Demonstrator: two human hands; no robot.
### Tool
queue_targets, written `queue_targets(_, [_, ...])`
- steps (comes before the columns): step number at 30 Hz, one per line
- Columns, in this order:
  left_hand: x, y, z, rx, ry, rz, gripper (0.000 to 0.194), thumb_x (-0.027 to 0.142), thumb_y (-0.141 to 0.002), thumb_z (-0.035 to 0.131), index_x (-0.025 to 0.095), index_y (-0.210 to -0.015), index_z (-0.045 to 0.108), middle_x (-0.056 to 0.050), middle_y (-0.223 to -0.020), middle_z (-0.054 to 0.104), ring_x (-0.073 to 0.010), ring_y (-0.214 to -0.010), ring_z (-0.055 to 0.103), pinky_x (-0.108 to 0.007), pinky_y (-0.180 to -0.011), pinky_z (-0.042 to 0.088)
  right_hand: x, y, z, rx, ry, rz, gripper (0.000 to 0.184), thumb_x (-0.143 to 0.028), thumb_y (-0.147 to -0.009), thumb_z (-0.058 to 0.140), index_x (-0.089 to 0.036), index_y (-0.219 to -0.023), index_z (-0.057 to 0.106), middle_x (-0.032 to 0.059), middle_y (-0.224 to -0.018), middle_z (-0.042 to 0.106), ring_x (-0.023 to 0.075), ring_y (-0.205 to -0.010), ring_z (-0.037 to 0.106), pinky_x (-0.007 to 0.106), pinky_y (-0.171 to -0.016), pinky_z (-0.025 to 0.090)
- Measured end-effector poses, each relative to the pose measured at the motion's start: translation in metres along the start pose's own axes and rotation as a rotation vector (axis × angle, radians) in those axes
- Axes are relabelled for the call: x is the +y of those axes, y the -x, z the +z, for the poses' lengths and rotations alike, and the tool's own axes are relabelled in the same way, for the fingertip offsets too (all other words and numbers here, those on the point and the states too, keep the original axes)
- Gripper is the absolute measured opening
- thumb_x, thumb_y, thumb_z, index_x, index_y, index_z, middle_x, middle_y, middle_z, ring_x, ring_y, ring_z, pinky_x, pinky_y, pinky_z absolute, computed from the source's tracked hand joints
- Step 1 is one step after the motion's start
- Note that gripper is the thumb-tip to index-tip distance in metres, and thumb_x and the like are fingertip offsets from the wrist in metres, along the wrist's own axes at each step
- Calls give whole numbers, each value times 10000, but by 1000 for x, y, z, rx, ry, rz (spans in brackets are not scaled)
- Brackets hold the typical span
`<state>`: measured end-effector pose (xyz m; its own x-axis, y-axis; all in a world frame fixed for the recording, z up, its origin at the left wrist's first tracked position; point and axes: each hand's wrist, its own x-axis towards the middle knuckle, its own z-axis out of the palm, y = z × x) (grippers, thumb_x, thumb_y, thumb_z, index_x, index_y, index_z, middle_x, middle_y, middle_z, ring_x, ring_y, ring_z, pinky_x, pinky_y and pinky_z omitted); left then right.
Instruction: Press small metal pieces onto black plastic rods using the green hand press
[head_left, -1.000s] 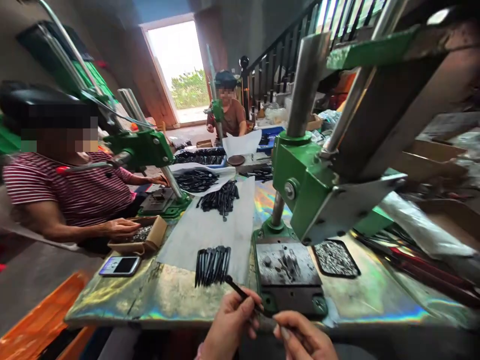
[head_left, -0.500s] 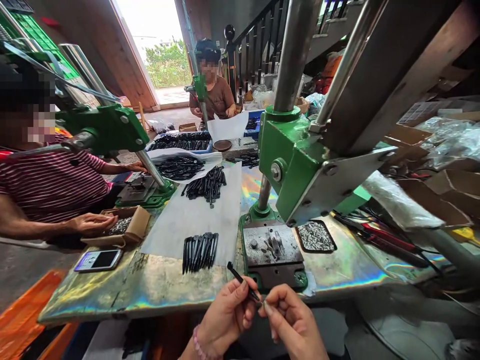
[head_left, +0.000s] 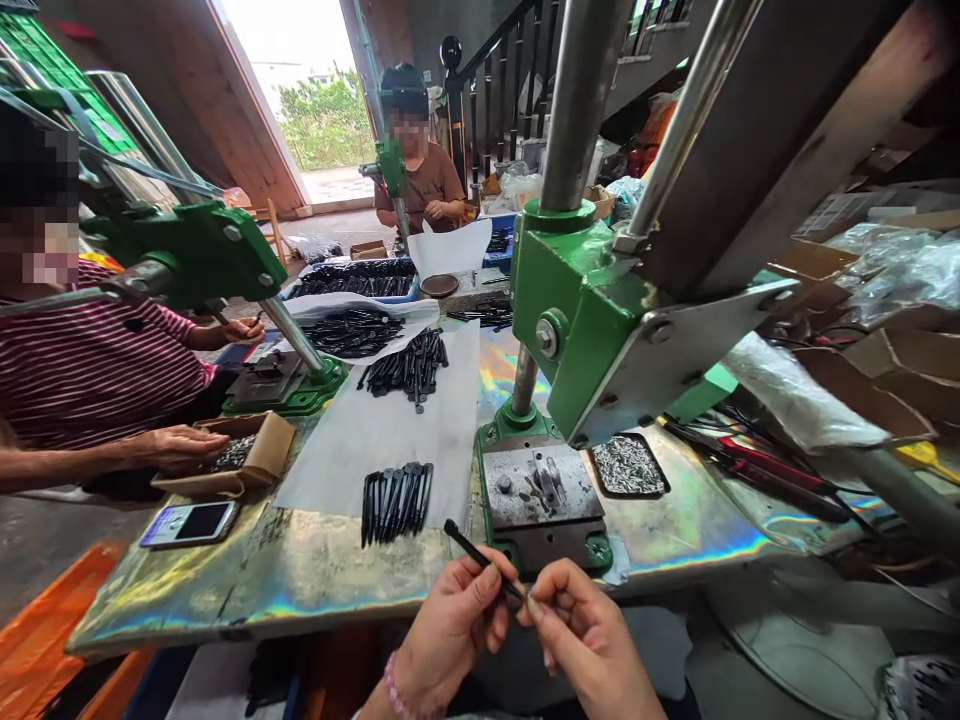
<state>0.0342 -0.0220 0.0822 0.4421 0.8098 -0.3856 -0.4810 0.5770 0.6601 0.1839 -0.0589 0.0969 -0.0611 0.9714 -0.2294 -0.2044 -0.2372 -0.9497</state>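
Observation:
Held between the thumb and fingers of my left hand (head_left: pixel 469 610) is a thin black stick (head_left: pixel 472 548), its wider head pointing up and to the left. The fingers of my right hand (head_left: pixel 574 625) pinch at the stick's lower end; whatever tiny piece they hold there is hidden. Both hands are in front of the table edge, just below a green hand press (head_left: pixel 574 320) with a metal base plate (head_left: pixel 547 488). A dark tray of small metal pieces (head_left: pixel 628 466) lies right of the press. A row of black sticks (head_left: pixel 396 503) rests on white paper to the left.
A bigger pile of black sticks (head_left: pixel 405 368) lies farther back on the paper (head_left: pixel 337 440). At left, a person in a striped shirt (head_left: pixel 97 370) reaches into a cardboard box (head_left: pixel 266 455), near a phone (head_left: pixel 189 523). Another person (head_left: pixel 420 185) sits at the back. Red-handled tools (head_left: pixel 772 465) lie right.
My right fingertips have closed in on the stick's lower end. The striped-shirt person's far hand has lifted off the other press. The view has shifted slightly.

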Motion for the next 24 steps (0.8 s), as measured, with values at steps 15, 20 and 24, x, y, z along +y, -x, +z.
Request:
queue_targets(15, [1,-16,1,-50,140,-44,225,368,-827,713,179,-889,608,-29,-812,723,-49,-451,557,-111,-351,367,9,-22,-35,137,-18,-82,360,-542,-866,633,-196,-936,559,10,-721,665,84,-474,512,193,-459,399])
queue_targets(20, [24,-33,12,-88,105,4,226,362,-823,721,181,-905,612,-40,-818,726,-46,-461,545,-104,-364,392,23,-39,-47,206,244,-129,379,-573,-883,568,-194,-895,574,26,-717,668,109,-482,552,212,-462,426])
queue_targets(24, [43,-47,28,-115,-35,99,234,369,-812,728,173,-883,621,-36,-803,719,-32,-443,512,-114,-380,382,28,-49,-49,216,313,-136,372,-558,-912,504,-196,-840,556,-1,-664,643,85,-379,524,198,-392,367])
